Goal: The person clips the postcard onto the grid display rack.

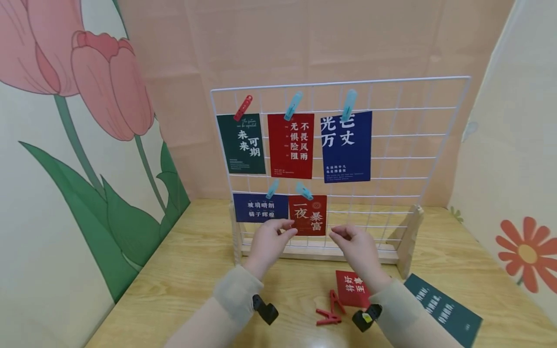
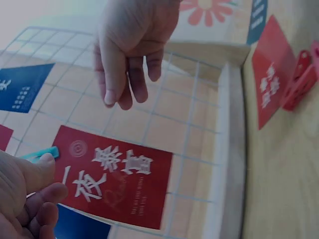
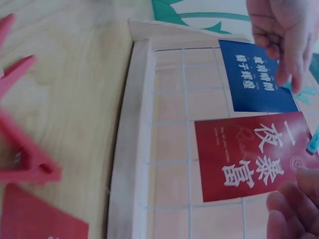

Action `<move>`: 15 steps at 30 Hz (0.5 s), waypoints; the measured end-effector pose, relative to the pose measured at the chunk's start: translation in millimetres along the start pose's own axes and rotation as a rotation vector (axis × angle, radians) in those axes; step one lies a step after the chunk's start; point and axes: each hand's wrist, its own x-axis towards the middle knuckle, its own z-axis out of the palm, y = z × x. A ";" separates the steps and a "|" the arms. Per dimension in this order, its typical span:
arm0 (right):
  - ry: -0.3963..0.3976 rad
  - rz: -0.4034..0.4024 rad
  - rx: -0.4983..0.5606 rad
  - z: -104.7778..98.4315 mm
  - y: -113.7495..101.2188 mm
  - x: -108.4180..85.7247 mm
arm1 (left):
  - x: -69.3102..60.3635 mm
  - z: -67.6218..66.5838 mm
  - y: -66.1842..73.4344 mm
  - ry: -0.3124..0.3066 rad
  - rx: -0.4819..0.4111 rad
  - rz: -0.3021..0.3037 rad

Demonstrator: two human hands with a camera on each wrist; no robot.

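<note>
A red card with white characters (image 1: 307, 215) hangs low on a white wire grid (image 1: 393, 145), under a light-blue clothespin (image 1: 305, 191). My left hand (image 1: 271, 244) is at the card's lower left, its fingers loosely bent; in the right wrist view that left hand (image 3: 286, 35) grips nothing. Just off the card's right edge is my right hand (image 1: 358, 246), thumb and fingers near each other. Nothing shows between the fingers of the right hand (image 2: 132, 45) in the left wrist view. Beside the red card hangs a wide blue card (image 1: 261, 208) with its own blue clothespin (image 1: 272, 189).
Above hang a green card (image 1: 241, 145), a red card (image 1: 290, 145) and a blue card (image 1: 346, 147), each with a clothespin. On the wooden table (image 1: 183, 290) lie red clothespins (image 1: 329, 316), a small red card (image 1: 350, 288) and a dark green card (image 1: 444, 309). Wooden feet (image 1: 410, 241) hold the grid.
</note>
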 end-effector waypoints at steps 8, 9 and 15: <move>-0.084 0.037 -0.065 -9.7 16.6 -18.6 | -23.0 25.4 -20.6 -0.077 0.002 -0.019; -0.086 0.038 -0.078 -10.7 19.0 -20.4 | -26.0 28.3 -22.8 -0.083 -0.002 -0.019; -0.139 0.112 -0.124 -22.0 34.8 -31.0 | -44.2 45.6 -32.0 -0.127 -0.028 -0.017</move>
